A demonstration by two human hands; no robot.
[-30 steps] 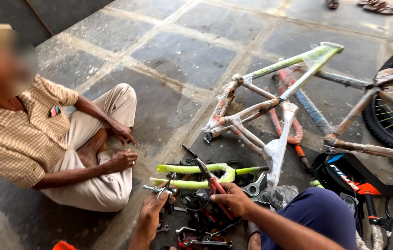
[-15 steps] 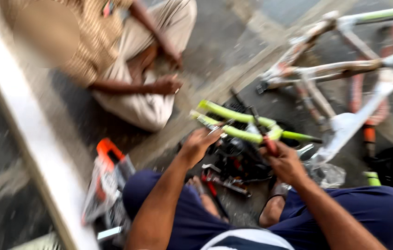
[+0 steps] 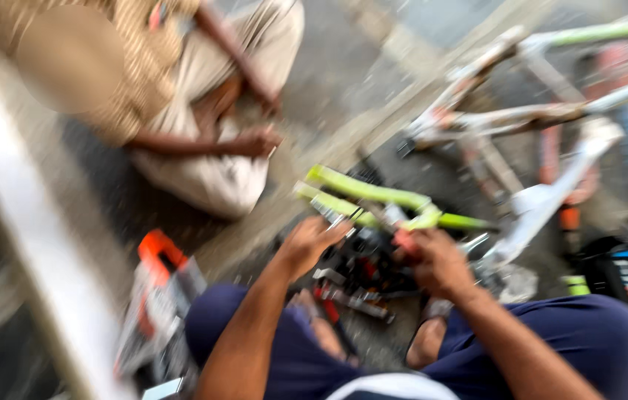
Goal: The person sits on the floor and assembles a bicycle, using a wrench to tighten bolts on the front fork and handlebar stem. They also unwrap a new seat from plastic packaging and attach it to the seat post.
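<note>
Grey stone paving is carrying everything in view, and the whole frame is blurring, so fine detail cannot be confirmed. At far left a pale beam (image 3: 40, 274) is running diagonally across the picture. Beside it an orange and white package (image 3: 157, 296) is lying on the floor, just next to the wearer's left knee. Above, another person in a checked shirt and light trousers (image 3: 203, 118) is sitting on the paving, forearms resting across the lap. Moving right, the wearer's left hand (image 3: 306, 241) is reaching forward with fingers curling onto a small silver metal part (image 3: 331, 211) at the near end of a lime-green bicycle fork (image 3: 373, 196); whether it is gripping firmly cannot be told. The fork is lying on the floor ahead of the wearer's knees, over a dark cluster of tools and parts (image 3: 355, 285). The right hand (image 3: 436, 259) is closing around a red-handled tool (image 3: 405, 241) just beside the fork, the two hands sitting near each other but apart. Further right a white and green bicycle frame (image 3: 551, 111) is lying on its side, well beyond the hands. At far right a black bag with orange and blue markings (image 3: 625, 274) is sitting on the floor.
</note>
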